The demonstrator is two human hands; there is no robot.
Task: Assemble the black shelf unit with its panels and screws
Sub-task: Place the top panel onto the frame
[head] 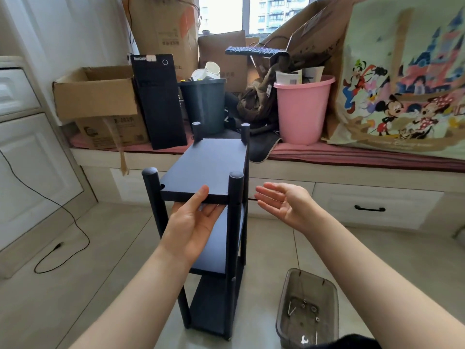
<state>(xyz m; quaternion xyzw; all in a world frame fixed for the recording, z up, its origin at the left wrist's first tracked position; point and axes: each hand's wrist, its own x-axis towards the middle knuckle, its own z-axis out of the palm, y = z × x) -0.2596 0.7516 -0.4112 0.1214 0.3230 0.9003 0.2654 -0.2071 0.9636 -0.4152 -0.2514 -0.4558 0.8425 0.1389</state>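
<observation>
The left hand (193, 222) is pinching the top panel's (208, 165) front edge on the standing black three-tier shelf unit (216, 248). The right hand (284, 205) is hovering just beside it, fingers spread, holding nothing.

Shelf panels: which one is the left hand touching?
The top panel. The left hand has its thumb on that panel's front edge and fingers beneath it; the middle panel and bottom panel are untouched.

Daylight came through the window (221, 13) over a cluttered bench (352, 157) with drawers (372, 207), white cabinets (30, 172) at left, tiled floor (100, 273) below.
</observation>
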